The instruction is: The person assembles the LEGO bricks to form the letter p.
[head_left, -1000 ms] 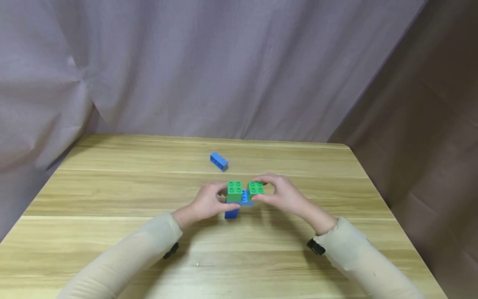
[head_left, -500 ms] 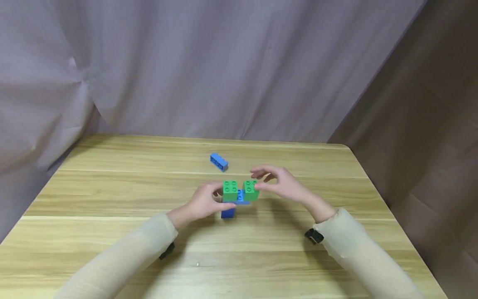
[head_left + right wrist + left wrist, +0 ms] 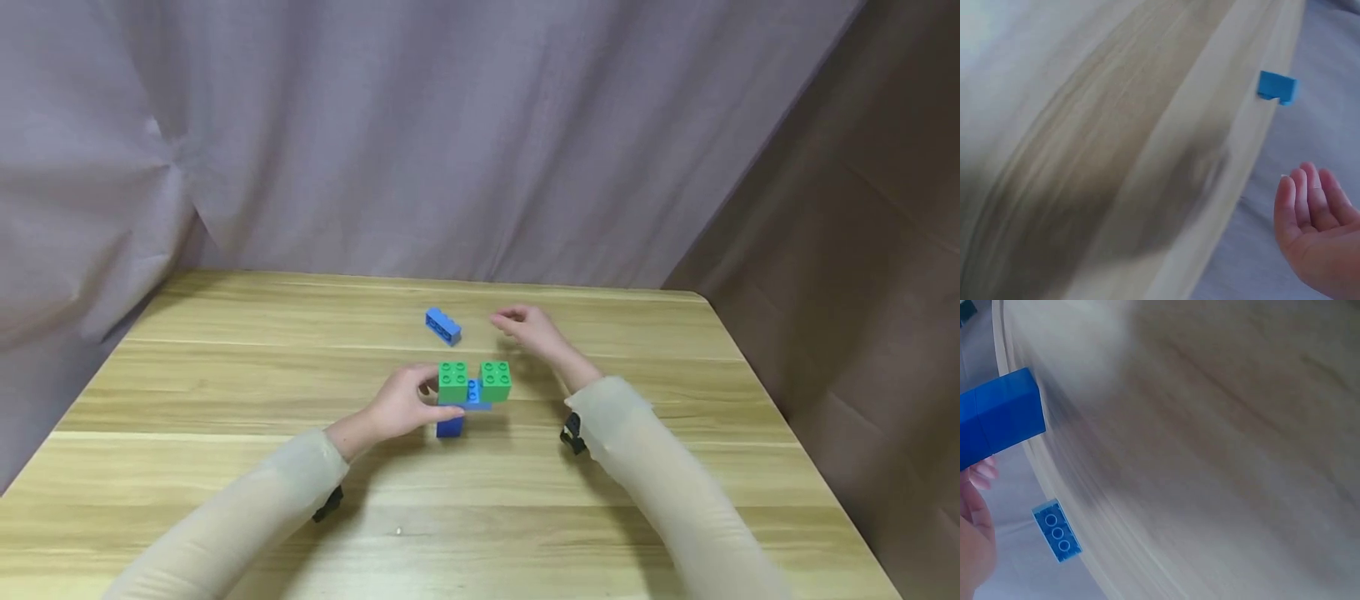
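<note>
My left hand (image 3: 397, 404) grips a small build of toy building blocks, thumb on the near side. On top of it sit a left green block (image 3: 453, 383) and a right green block (image 3: 495, 382), with a gap between them. They stand on a light blue block (image 3: 476, 396), and a darker blue column (image 3: 449, 427) extends below on the left. The left wrist view shows the column (image 3: 1007, 415) from beneath. My right hand (image 3: 531, 332) holds nothing, its fingers loosely bent, to the right of a loose blue block (image 3: 443, 327) lying on its side.
The wooden table (image 3: 300, 517) ends at the back against a grey curtain (image 3: 420, 150). A brown curtain (image 3: 840, 275) hangs along the right side. A tiny pale speck (image 3: 398, 531) lies near the front of the table.
My right hand has let go of the right green block and moved away, toward the loose blue block. My left hand has shifted slightly left with the build.
</note>
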Demonstrator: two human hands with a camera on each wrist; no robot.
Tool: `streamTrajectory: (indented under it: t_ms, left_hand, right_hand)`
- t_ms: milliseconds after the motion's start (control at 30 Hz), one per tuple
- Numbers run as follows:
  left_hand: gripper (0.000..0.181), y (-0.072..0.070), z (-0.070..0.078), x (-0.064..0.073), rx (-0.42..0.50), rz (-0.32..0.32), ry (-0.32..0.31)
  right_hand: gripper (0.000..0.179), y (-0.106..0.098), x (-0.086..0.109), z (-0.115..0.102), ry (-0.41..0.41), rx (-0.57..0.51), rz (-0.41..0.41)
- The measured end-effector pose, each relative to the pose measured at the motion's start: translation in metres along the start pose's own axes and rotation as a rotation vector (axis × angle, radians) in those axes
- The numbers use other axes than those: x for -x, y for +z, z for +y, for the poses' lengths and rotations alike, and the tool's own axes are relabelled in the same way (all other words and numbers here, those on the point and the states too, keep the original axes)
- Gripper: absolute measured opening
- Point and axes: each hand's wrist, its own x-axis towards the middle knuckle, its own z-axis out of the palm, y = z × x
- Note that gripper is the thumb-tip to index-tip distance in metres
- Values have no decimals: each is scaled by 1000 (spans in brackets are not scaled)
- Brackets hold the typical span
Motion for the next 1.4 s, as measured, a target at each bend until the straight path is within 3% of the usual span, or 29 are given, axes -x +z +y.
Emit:
streamTrajectory:
  t_ms: [167, 267, 533, 833, 1000, 1267, 1400]
  left_hand:
    - [38, -2, -3, 5, 20, -17, -11]
    - [38, -4, -4, 7, 39, -17, -25]
    - [40, -7, -4, 8, 21, -10, -6]
    - [39, -5, 0, 9, 33, 1, 42]
    - [40, -3, 0, 8, 37, -4, 64]
    - [41, -2, 1, 8, 43, -11, 47]
    - [41, -1, 1, 8, 35, -13, 34]
  right_hand:
    - [48, 17, -19, 7, 56, 33, -15]
    - [48, 26, -25, 6, 37, 89, -26]
    - [52, 41, -33, 3, 47, 113, -40]
    - [44, 51, -28, 1, -58, 211, -35]
    - [40, 52, -27, 2, -69, 229, -8]
    - [32, 41, -27, 8, 59, 70, -19]
    - [33, 30, -26, 10, 72, 9, 7]
